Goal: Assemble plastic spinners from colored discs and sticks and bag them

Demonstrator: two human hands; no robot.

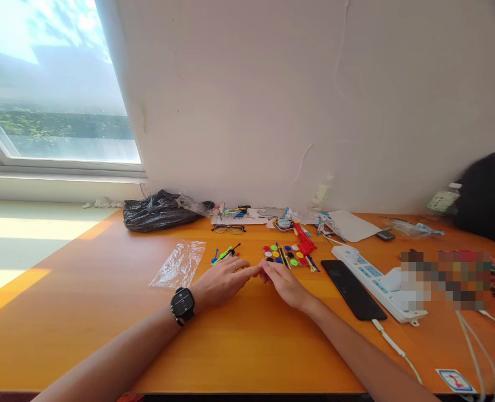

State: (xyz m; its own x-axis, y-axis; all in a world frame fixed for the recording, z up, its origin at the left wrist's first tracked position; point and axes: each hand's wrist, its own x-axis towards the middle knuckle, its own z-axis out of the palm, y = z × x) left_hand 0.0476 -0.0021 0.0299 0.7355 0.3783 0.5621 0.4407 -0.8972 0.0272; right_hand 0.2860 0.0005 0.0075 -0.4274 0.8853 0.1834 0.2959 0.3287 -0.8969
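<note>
On the table [83, 290], one spread left hand [224, 279] against one right hand [284, 283], grip unclear; one phone [351, 287] alongside.

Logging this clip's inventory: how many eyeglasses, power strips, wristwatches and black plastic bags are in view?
Eyeglasses: 1
Power strip: 1
Wristwatch: 1
Black plastic bag: 1
Total: 4

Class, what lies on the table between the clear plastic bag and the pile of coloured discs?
A few small coloured sticks, as the head view shows.
</note>
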